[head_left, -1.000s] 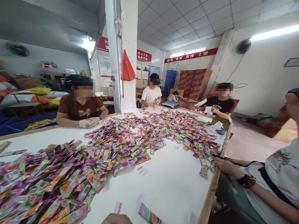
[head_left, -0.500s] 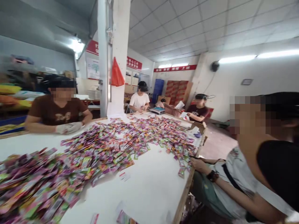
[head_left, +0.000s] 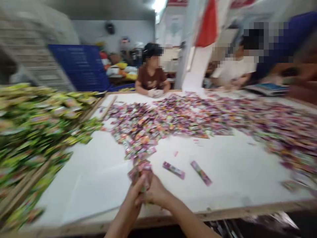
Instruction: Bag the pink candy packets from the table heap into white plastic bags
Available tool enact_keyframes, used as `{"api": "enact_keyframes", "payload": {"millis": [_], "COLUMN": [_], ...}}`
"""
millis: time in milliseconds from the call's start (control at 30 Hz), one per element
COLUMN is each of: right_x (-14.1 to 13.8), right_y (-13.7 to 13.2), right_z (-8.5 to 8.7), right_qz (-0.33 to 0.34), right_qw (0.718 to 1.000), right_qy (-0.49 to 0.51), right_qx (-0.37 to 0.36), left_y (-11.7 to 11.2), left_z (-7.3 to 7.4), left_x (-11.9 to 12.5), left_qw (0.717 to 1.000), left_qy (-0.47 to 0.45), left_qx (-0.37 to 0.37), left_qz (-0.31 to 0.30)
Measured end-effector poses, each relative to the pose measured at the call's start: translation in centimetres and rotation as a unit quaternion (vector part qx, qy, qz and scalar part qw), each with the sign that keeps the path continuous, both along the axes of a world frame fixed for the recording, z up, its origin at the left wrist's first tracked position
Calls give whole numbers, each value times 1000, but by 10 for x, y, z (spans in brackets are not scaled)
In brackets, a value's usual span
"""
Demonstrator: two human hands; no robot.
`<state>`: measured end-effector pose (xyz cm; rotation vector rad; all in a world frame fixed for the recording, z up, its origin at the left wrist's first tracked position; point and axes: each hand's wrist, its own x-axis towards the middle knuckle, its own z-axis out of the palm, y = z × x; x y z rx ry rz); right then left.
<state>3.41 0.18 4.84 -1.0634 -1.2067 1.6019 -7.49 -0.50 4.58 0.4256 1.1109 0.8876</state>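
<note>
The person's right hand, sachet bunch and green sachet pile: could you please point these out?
Right hand point(head_left: 155, 193), head view: its back.
Sachet bunch point(head_left: 141, 172), head view: top end.
Green sachet pile point(head_left: 37, 122), head view: middle.

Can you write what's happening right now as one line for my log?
Hands: left hand and right hand hold bunch of packets | Nearby: two loose packets on white table | Left side: green packet pile
</note>
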Motion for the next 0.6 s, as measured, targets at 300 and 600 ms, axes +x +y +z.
{"api": "enact_keyframes", "payload": {"millis": [300,600], "right_x": [29,30], "right_y": [-6,48], "right_z": [-29,-34], "right_qz": [-34,-190], "right_qw": [988,970], "right_qy": [-135,-21], "right_qx": [-58,-151], "left_y": [-8,36], "left_z": [-13,-36], "left_x": [32,-60], "left_qw": [989,796], "left_qy": [-42,574], "left_qx": [140,188], "left_qz": [22,-45]}}
